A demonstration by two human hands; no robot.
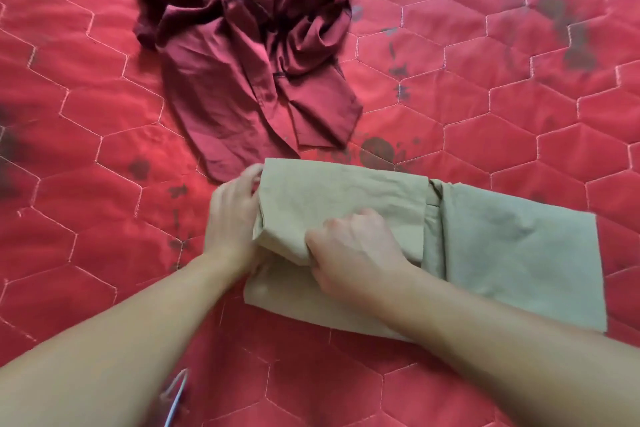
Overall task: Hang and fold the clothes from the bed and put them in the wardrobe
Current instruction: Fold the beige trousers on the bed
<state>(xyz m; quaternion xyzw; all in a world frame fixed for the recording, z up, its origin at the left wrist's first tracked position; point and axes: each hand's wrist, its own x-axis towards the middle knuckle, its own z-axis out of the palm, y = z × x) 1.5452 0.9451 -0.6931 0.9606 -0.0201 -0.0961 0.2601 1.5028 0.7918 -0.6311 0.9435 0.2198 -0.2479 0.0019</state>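
**Both hands hold the folded end of the beige trousers**

Both hands are on the beige trousers (pixel 512 253), which lie on the red quilted bed cover (pixel 86 156) close to the person. The left hand (pixel 232 215) grips the left edge of the folded part, with its fingers curled around the cloth. The right hand (pixel 353 246) pinches the near edge of the same fold, with the fingers bent and the knuckles up. The folded part lies on top of the lower layer of the trousers, and the rest of the trousers lies flat toward the right.

A dark red shirt (pixel 249 55) lies crumpled on the bed, farther from the person than the trousers. Its lower edge comes just beside the far left corner of the fold, near the left hand; I cannot tell if they touch.

Some dark stains (pixel 377 151) are on the bed cover. At the bottom edge, under the left forearm, a thin piece of a hanger (pixel 175 395) is visible, blurred.
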